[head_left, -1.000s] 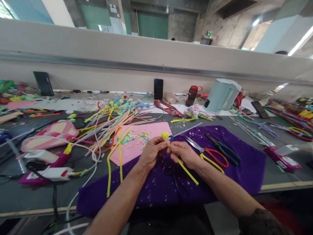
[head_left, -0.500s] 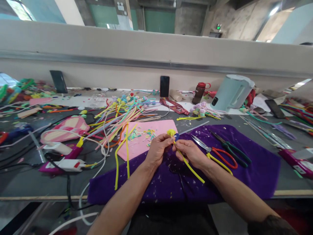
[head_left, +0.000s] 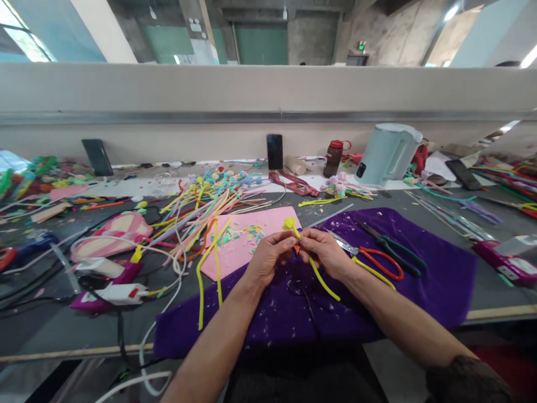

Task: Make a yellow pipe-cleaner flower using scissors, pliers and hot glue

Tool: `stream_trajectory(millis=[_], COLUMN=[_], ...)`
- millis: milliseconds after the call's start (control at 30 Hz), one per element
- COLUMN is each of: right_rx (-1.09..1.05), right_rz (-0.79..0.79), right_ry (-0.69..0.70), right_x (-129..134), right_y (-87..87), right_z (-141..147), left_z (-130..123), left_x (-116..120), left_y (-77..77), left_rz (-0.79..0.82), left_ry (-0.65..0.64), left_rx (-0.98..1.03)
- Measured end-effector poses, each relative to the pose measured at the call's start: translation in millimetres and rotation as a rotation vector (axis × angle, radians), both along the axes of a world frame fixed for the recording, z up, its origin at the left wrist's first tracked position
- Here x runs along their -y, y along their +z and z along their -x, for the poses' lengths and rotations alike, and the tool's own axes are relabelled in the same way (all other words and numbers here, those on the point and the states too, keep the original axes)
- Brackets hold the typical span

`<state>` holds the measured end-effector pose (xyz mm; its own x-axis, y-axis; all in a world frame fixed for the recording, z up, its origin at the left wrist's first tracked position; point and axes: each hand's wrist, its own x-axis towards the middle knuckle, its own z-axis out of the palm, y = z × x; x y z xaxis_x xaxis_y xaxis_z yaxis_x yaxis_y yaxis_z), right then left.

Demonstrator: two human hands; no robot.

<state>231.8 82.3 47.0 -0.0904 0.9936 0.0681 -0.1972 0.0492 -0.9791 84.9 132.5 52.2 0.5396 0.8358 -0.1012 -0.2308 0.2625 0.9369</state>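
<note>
Over the purple cloth (head_left: 277,319), my two hands meet around a small yellow fuzzy piece (head_left: 288,223) with a rounded top. My left hand (head_left: 271,254) pinches it from the left, near a small orange-red bit (head_left: 296,249). My right hand (head_left: 325,250) has its fingers closed on the yellow fuzzy stem (head_left: 325,282), whose free end hangs down toward the lower right. Right of my hands lie red-handled scissors (head_left: 380,260) and green-handled pliers (head_left: 398,249). To the left, a pink sheet (head_left: 235,254) bears small coloured clippings, and bent yellow stems (head_left: 218,263) cross its edge.
Behind are a pile of coloured stems (head_left: 218,196), an upright phone (head_left: 274,151), a brown bottle (head_left: 333,159) and a pale blue kettle (head_left: 386,154). White and black cables run around a magenta power strip (head_left: 94,301) at left; another strip (head_left: 507,262) lies right.
The view has shifted slightly. The yellow piece has turned a little between my fingers; the dark blue bit beside it no longer shows, and an orange-red bit is visible below.
</note>
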Motion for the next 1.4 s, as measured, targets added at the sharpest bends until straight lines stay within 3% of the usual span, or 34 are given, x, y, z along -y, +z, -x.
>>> stream_trajectory(millis=[167,600,1100,1400], right_rx=[-0.036,-0.166,-0.191,-0.159], right_rz=[0.014,0.125,0.145,0.108], right_ry=[0.035,0.167,0.204,0.239], right_x=[1.7,0.1,0.3,-0.4], right_y=[-1.1,-8.1,-12.2,-17.3], right_z=[1.7,7.5,12.8,13.0], left_z=[0.2,-6.1,-6.5,-3.6], left_x=[-1.4,-0.8,2.7,2.4], left_y=[0.8,-11.4,-5.7,-2.9], left_rz=[0.087,0.036,0.069,0.062], left_ry=[-0.017,0.102,0.125,0.074], left_rx=[0.04,0.079,0.081,0.085])
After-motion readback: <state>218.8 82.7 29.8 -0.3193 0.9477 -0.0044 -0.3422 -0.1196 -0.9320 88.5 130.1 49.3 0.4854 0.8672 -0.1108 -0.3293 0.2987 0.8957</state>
